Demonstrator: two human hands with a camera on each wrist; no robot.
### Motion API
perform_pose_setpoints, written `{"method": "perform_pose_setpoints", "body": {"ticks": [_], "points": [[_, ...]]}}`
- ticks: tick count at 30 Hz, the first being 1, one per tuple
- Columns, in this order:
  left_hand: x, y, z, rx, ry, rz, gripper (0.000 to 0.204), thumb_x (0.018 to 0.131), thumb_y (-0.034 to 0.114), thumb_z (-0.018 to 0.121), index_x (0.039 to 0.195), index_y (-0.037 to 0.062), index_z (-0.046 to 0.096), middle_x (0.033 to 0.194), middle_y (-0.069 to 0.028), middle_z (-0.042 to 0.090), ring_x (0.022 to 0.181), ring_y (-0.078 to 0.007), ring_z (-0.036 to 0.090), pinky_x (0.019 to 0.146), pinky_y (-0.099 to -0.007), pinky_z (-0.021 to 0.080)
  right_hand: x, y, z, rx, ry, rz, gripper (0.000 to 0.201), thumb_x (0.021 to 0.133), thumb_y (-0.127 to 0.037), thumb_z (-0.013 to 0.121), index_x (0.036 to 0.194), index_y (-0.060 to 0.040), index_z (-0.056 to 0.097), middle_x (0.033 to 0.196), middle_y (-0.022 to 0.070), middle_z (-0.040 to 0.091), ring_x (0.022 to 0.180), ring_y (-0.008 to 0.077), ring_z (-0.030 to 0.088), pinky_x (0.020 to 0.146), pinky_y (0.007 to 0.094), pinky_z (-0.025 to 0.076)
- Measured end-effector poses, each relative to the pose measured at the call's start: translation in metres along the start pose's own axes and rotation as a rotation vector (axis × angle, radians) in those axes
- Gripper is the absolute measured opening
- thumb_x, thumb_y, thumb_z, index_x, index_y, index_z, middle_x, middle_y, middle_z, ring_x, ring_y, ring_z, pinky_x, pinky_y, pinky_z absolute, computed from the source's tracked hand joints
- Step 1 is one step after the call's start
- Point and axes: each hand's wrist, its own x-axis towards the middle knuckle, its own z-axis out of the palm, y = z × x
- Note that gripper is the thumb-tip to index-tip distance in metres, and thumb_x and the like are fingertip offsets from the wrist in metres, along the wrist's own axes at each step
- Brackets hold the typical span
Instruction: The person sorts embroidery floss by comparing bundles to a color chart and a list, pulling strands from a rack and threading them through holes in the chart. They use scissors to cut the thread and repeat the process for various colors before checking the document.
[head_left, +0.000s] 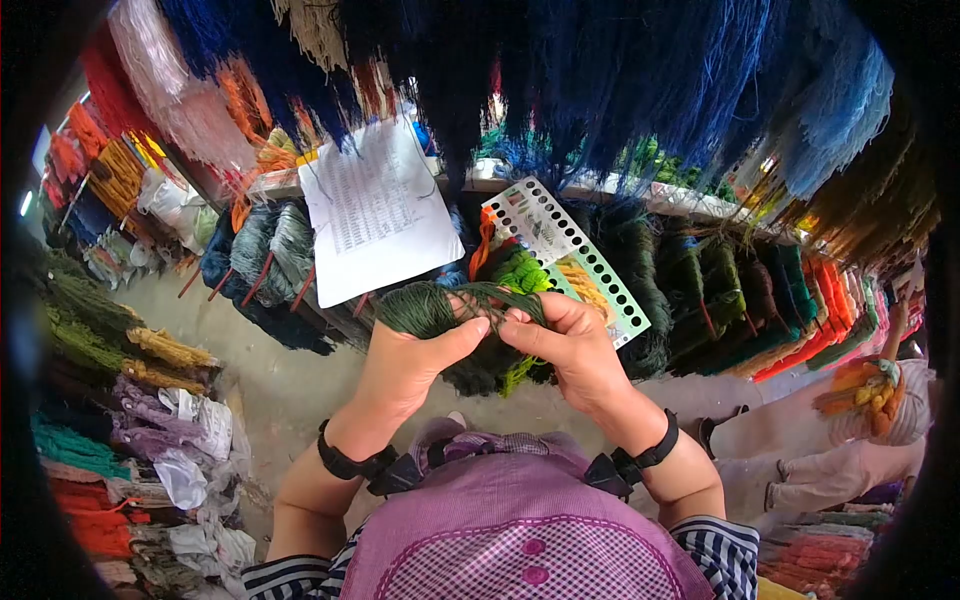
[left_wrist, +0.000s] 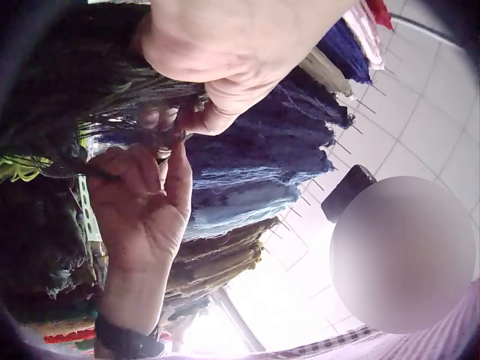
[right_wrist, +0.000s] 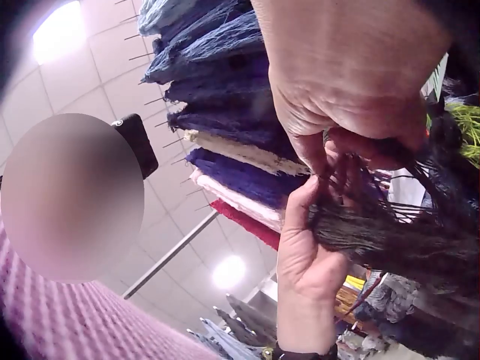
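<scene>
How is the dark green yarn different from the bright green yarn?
The dark green yarn looks deep and dull, while the bright green yarn is a vivid lime. The left hand and right hand both hold the dark green yarn; the bright green yarn shows behind them, beside the holed card. Both are green and stringy.

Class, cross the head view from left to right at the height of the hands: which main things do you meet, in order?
Yellow skeins → left hand → right hand → bright orange skeins. The dark green thread overlaps both hands, so it is left out.
</scene>
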Motion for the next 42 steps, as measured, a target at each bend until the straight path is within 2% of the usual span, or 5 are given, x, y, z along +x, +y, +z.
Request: {"method": "perform_pose_setpoints", "body": {"ticks": [17,23,27,34,42], "points": [[0.004,-0.003,-0.012,0.017,0.02,0.044,0.025,0.082,-0.006,0.065,0.106,0.0017,0.063,0.103,-0.0077,0.068,0.097,-0.0168,0.064,0.084,-0.0329,0.051,0.014,-0.013,0.005,0.108,0.02,-0.002,0.01,0.091,-0.012,0.06,0.092,-0.002,0.063,0.085,-0.0002,0.064,0.078,0.0081,0.057,0.072,0.021,0.042],[0.0,0.0,0.002,-0.289,0.033,-0.166,0.057,0.103,0.042,0.035,0.126,-0.0071,0.051,0.127,-0.0146,0.058,0.112,-0.0216,0.058,0.096,-0.0396,0.048,0.013,-0.008,0.003,0.124,-0.055,0.081,0.019,0.093,-0.019,0.061,0.1,-0.0015,0.065,0.085,0.0003,0.064,0.079,0.0095,0.059,0.074,0.0229,0.045],[-0.005,-0.009,0.007,-0.224,-0.058,-0.158,0.07,0.103,0.051,0.019,0.129,-0.0081,0.048,0.136,-0.0148,0.05,0.12,-0.0209,0.051,0.105,-0.0349,0.037,0.008,-0.006,0.007,0.064,-0.105,0.085,0.021,0.089,-0.018,0.069,0.1,-0.0006,0.068,0.087,-0.0014,0.065,0.08,0.0063,0.058,0.074,0.0215,0.046],[-0.01,-0.006,-0.001,-0.129,-0.073,-0.082,0.051,0.105,0.037,0.034,0.123,-0.0046,0.057,0.118,-0.0095,0.063,0.101,-0.0145,0.061,0.09,-0.029,0.048,0.003,0.004,0.013,0.061,-0.054,0.04,0.016,0.087,-0.009,0.069,0.101,-0.0002,0.069,0.093,0.0009,0.067,0.083,0.007,0.06,0.078,0.0229,0.047],[-0.001,0.005,-0.04,-0.107,-0.137,-0.097,0.052,0.104,0.036,0.034,0.127,-0.0069,0.051,0.127,-0.0156,0.058,0.117,-0.0236,0.055,0.092,-0.0384,0.049,0.019,0.019,0.024,0.271,-0.024,-0.001,0.017,0.093,-0.014,0.061,0.102,0.0001,0.065,0.094,0.0039,0.068,0.084,0.009,0.062,0.077,0.0249,0.049]]}}
